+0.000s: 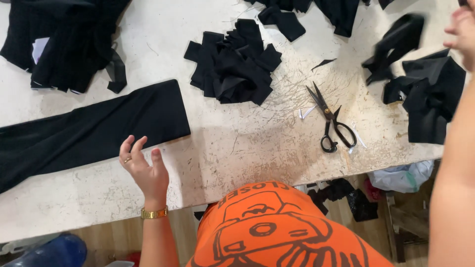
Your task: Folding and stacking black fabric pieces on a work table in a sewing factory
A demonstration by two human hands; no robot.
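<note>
Nearest me is the orange shirt (pixel 277 232), pressed against the bench (pixel 237 148) edge. My left hand (pixel 143 168) hovers just above the bench, fingers spread and empty. The long black strip (pixel 94 131) lies just up and left of it, its long axis running leftward and slightly toward me, its squared end closest to that hand. My right hand (pixel 462 32) is raised at the far right, blurred; I cannot tell its grip. Scissors (pixel 330 121) rest between the two, well apart from both.
</note>
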